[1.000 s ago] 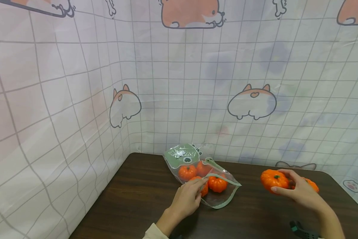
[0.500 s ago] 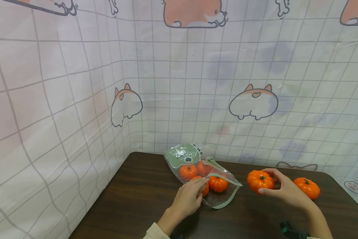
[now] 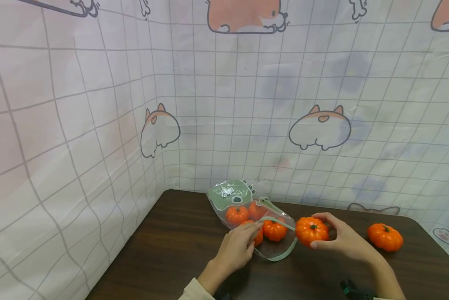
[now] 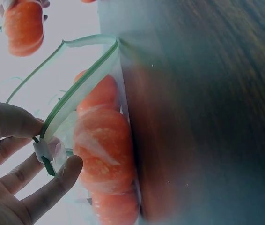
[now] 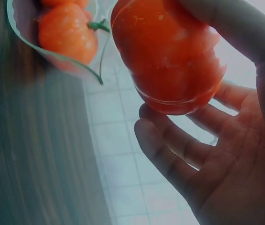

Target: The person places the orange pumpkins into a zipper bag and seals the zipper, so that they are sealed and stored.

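A clear zip bag (image 3: pixel 280 251) with a green dinosaur print lies on the dark table, its mouth spread toward the right. Several small orange pumpkins (image 3: pixel 237 215) are inside it. My left hand (image 3: pixel 233 248) pinches the bag's green-edged rim (image 4: pixel 78 84) near the zip slider (image 4: pixel 42 149), as the left wrist view shows. My right hand (image 3: pixel 342 237) grips another pumpkin (image 3: pixel 312 231) between thumb and fingers, right at the bag's open mouth. In the right wrist view that held pumpkin (image 5: pixel 170 56) is close, with the bag's edge to its left.
One more pumpkin (image 3: pixel 385 237) sits on the table (image 3: pixel 164 250) to the right of my right hand. A dark strap-like object (image 3: pixel 353 289) shows by the right wrist. A patterned cloth wall (image 3: pixel 232 137) stands behind and left of the table.
My right hand has carried its pumpkin leftward from beside the other pumpkin on the table to the bag's mouth. The left hand keeps its place on the rim.
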{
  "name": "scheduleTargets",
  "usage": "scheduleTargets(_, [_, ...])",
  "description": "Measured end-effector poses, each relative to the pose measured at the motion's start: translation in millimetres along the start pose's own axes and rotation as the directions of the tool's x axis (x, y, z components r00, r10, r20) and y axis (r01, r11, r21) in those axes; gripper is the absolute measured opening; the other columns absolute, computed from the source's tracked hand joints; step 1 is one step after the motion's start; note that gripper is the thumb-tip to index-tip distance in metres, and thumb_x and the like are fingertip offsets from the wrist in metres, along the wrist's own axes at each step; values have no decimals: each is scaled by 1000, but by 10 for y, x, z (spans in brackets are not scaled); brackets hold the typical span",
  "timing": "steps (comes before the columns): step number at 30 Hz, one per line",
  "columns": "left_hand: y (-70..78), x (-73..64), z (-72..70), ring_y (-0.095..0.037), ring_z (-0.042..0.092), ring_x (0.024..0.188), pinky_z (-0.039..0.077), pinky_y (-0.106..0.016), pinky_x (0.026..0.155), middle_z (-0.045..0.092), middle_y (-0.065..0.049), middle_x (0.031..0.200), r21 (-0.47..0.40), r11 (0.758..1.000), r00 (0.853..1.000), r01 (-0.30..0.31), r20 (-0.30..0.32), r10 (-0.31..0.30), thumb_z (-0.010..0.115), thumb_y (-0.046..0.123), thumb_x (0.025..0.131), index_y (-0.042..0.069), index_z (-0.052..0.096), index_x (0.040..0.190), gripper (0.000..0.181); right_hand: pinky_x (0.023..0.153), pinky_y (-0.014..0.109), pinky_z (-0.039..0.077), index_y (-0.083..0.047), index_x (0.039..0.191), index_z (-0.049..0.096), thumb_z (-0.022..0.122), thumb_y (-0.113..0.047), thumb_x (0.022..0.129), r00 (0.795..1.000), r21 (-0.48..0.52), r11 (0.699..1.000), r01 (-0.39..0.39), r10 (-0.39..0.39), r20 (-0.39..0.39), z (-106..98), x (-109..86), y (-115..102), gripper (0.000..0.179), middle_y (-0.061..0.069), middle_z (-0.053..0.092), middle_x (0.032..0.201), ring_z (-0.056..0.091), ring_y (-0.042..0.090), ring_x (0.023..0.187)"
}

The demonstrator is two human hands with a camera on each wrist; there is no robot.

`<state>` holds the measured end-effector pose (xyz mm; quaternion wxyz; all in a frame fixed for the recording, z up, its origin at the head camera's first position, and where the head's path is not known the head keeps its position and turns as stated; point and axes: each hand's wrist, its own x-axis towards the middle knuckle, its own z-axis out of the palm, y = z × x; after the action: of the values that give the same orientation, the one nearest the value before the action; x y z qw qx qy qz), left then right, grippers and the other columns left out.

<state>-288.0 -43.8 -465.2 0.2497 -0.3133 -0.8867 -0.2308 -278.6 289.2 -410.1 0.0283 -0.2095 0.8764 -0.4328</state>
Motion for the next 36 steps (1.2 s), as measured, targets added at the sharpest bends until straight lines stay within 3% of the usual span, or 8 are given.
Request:
scheduleTargets(12, [0,-3,-11,-5,47,72,36,-15,57,67,8,98,10,1000,1000,-3,-29,3,72,-2,79,17,67,134,58,82,28,57,-10,142,47,78,-22,89,994,27,997,75,-77,83,232,123,-74,63,17,61,122,65,13,100])
scheduleTargets(21, [-6,1,-16,-6,47,73,38,-17,58,69,5,102,-9,1000,1000,22,1,-21,71,-2,81,16,66,136,57,84,29,56,-11,143,47,79,-24,88,987,36,996,80,-84,140,360,153,-199,65,16,57,130,60,15,107])
scheduleTargets(32, [-11,8,-28,-6,52,75,42,-17,61,71,5,109,-3,1000,1000,13,-3,-13,73,0,81,17,65,137,58,85,28,56,-10,144,48,77,-24,90,951,95,992,83,-108,291,565,218,-212,62,15,58,131,62,14,107])
scheduleTargets(36, [-11,4,-27,-8,59,81,49,-20,65,71,6,113,5,1000,1000,15,-2,-15,72,1,82,18,65,137,58,88,26,55,-6,146,45,72,-24,95,939,127,989,72,-110,325,640,236,-159,61,17,57,135,62,10,111])
